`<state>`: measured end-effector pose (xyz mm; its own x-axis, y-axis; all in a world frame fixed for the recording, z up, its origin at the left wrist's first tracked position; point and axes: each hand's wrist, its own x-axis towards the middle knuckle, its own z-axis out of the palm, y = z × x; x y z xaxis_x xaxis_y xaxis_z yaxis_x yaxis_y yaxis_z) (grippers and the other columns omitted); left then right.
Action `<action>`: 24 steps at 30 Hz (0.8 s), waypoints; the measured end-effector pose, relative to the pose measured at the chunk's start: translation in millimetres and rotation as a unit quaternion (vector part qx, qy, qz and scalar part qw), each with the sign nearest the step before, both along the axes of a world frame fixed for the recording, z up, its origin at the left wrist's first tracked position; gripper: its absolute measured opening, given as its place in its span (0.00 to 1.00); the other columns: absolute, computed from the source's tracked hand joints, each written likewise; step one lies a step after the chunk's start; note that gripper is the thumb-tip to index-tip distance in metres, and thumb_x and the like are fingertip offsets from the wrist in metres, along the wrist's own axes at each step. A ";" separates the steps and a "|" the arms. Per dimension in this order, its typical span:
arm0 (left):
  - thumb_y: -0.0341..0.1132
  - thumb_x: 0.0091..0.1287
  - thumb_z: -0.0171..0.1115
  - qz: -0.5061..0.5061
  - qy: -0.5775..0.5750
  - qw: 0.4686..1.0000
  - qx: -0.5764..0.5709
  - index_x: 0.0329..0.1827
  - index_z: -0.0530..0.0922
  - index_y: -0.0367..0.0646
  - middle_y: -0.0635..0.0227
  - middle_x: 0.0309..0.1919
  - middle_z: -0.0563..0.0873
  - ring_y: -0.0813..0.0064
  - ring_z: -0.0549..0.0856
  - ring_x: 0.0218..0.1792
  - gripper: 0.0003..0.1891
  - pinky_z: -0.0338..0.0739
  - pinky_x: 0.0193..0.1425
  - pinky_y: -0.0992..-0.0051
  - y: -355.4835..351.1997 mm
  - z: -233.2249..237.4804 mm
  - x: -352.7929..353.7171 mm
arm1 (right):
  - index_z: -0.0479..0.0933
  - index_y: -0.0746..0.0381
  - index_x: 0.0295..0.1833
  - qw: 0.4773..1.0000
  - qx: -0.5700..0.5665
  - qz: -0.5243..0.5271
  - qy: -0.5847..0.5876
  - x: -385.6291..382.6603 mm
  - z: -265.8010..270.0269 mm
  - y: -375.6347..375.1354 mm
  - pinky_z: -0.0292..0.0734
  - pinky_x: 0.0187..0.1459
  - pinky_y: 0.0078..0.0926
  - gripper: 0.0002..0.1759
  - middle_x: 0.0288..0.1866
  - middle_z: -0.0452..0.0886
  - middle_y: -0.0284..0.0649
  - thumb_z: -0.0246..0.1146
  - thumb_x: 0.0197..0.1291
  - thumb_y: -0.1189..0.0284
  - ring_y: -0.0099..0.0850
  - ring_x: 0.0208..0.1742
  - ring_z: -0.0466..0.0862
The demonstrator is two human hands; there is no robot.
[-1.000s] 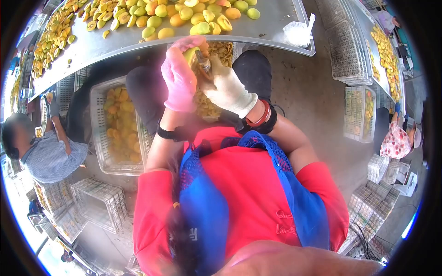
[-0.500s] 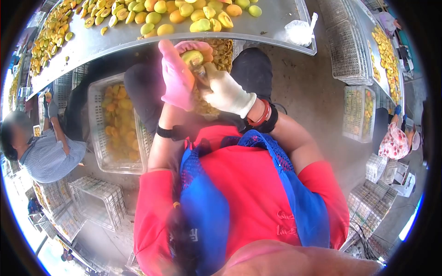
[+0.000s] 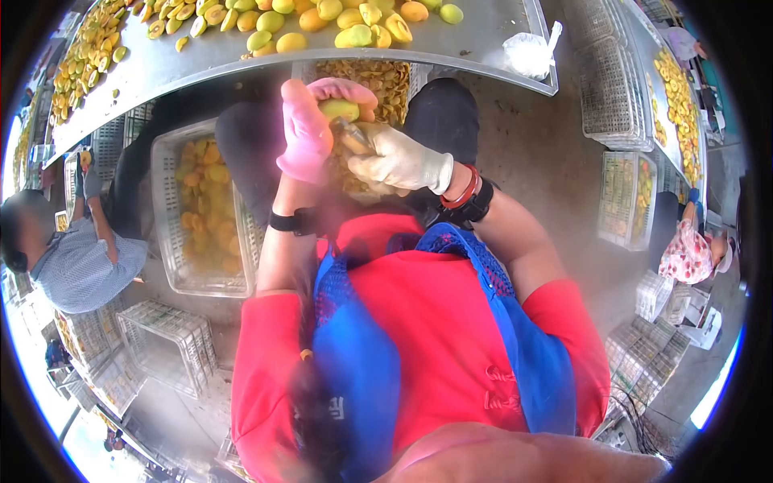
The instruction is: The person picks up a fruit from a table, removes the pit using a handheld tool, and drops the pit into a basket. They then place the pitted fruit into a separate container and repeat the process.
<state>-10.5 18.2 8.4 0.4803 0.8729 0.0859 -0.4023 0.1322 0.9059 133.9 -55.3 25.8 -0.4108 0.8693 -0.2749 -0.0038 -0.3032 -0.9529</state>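
Note:
In its pink glove, my left hand [image 3: 304,133] is closed around a green-yellow mango [image 3: 340,109], with the thumb standing up on the left. My right hand [image 3: 398,159], in a white glove, grips a small metal-ended hand tool [image 3: 352,138] close to the mango's near side. Blur hides the exact shape of the tool. Both hands are over a crate of peels [image 3: 385,80] between the knees. Just beyond them, halved and whole mangoes [image 3: 354,36] lie on the metal table [image 3: 471,60].
A white crate of mango pieces [image 3: 165,233] stands left of my knee. A tied plastic bag [image 3: 527,55] sits at the table's right corner. Stacked crates [image 3: 608,88] are to the right. Co-workers sit at the left [image 3: 84,266] and right [image 3: 688,251].
My right hand with the tool has shifted slightly right and down from the mango. My left hand has moved slightly and still holds the mango.

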 end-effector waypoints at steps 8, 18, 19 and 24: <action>0.76 0.71 0.34 -0.003 0.129 0.989 0.076 0.38 0.83 0.31 0.56 0.35 0.88 0.65 0.88 0.34 0.49 0.84 0.46 0.68 -2.7 7.5 -7.5 | 0.72 0.63 0.56 0.989 -0.134 0.060 0.036 7.3 6.6 -2.6 0.75 0.45 0.27 0.13 0.41 0.77 0.34 0.58 0.68 0.74 0.24 0.42 0.75; 0.36 0.74 0.49 -0.066 0.165 0.946 0.270 0.37 0.85 0.32 0.53 0.40 0.89 0.63 0.89 0.39 0.18 0.83 0.47 0.69 5.7 18.1 -9.1 | 0.68 0.60 0.50 0.977 -0.169 0.082 0.103 1.4 0.8 -11.8 0.53 0.11 0.18 0.09 0.22 0.66 0.27 0.57 0.67 0.75 0.17 0.12 0.63; 0.35 0.73 0.52 -0.070 0.142 0.955 0.252 0.38 0.85 0.32 0.53 0.40 0.89 0.63 0.89 0.38 0.16 0.84 0.46 0.69 7.2 17.0 -8.7 | 0.68 0.60 0.50 0.975 -0.172 0.073 0.120 1.5 -2.8 -13.3 0.52 0.11 0.18 0.09 0.23 0.66 0.27 0.58 0.67 0.74 0.17 0.12 0.63; 0.49 0.78 0.46 0.165 0.121 0.976 0.068 0.41 0.85 0.30 0.54 0.36 0.90 0.64 0.90 0.32 0.28 0.86 0.39 0.69 16.9 31.8 -35.9 | 0.68 0.62 0.50 0.985 -0.145 0.051 0.083 -0.9 -5.0 -14.5 0.57 0.14 0.17 0.10 0.26 0.69 0.28 0.58 0.66 0.75 0.17 0.14 0.65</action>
<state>-46.4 35.1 40.2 0.1947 0.9722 0.1300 -0.1744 -0.0961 0.9800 133.0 -69.9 20.8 -0.5521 0.7163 -0.4267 -0.1073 -0.5686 -0.8156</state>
